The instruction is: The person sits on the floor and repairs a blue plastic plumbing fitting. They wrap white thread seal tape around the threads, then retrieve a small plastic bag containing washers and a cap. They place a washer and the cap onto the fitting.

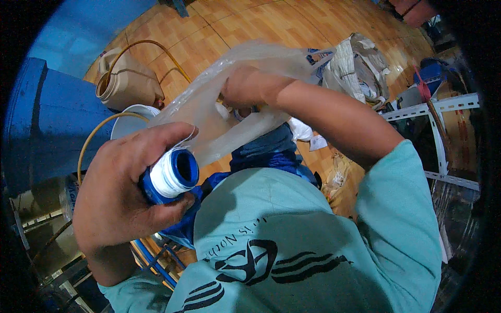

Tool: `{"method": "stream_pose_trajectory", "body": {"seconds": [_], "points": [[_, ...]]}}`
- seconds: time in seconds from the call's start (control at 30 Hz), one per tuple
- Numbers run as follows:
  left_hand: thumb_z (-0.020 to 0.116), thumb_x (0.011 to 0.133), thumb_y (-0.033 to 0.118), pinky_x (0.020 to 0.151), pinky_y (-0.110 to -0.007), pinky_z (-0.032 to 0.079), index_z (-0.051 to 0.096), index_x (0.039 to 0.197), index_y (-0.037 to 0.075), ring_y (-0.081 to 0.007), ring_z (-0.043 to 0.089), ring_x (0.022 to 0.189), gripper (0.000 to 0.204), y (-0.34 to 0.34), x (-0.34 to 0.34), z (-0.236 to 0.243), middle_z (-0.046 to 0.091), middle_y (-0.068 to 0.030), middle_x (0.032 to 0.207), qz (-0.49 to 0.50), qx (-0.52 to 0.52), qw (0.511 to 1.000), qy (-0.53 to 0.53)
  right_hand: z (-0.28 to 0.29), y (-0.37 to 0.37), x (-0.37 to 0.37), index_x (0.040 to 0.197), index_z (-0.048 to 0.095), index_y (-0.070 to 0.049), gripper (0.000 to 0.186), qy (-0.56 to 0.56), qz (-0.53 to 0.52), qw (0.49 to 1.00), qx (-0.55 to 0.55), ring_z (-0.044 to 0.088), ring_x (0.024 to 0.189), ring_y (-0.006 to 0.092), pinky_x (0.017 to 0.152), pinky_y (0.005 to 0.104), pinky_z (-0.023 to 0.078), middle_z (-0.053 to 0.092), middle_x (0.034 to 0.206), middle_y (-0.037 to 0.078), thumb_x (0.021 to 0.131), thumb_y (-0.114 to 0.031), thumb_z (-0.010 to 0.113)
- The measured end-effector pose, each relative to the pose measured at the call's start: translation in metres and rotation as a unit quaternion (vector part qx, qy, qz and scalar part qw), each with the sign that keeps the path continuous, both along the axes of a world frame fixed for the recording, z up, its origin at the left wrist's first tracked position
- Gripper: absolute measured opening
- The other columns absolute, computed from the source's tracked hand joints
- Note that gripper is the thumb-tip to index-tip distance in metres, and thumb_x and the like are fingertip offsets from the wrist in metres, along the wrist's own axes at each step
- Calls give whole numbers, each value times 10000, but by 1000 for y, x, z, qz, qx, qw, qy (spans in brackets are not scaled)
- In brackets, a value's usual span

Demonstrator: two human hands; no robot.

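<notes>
My left hand (117,190) is closed around a blue spool (196,166) wound with white thread (166,176). The spool's hollow end faces right, and a loose strand rises near the fingertips. From there a clear plastic bag (201,99) spreads across to my right hand (248,86). That hand is bent down at the bag, seemingly inside its mouth, and its fingers are mostly hidden. Small white and dark round things (242,112) show through the film just below it; their kind is unclear.
At the left stand a beige jerrycan (130,81) with a yellow-brown hose (156,44), a white bucket (138,110) and a large blue container (57,120). A white woven sack (355,70) lies on the wood-patterned floor (292,26). A slotted white metal frame (441,135) borders the right.
</notes>
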State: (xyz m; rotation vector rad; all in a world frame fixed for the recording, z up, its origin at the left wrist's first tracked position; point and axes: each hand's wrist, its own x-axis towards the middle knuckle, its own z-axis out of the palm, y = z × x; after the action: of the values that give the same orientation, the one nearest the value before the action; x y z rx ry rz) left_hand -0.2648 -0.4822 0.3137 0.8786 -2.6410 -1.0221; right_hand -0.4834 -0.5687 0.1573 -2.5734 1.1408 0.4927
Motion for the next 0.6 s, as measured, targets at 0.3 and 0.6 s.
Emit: {"method": "stream_pose_trajectory", "body": {"seconds": [0.3, 0.6], "points": [[832, 610, 240, 896, -377, 468, 607, 1055, 0, -292, 651, 1030, 553, -1, 2, 1, 648, -208, 1170, 50, -15, 999, 4, 35, 52, -41, 1013, 654, -61, 269, -327, -305, 871, 200, 652, 759, 327, 721, 419, 497, 679, 816, 153, 883, -276, 557], [857, 611, 329, 807, -292, 449, 604, 1180, -65, -156, 596, 866, 737, -8, -3, 1, 651, -95, 1010, 30, -54, 998, 29, 25, 77, -53, 1002, 633, -63, 251, -366, -281, 886, 48, 633, 878, 380, 778, 453, 483, 664, 912, 198, 843, -249, 575]]}}
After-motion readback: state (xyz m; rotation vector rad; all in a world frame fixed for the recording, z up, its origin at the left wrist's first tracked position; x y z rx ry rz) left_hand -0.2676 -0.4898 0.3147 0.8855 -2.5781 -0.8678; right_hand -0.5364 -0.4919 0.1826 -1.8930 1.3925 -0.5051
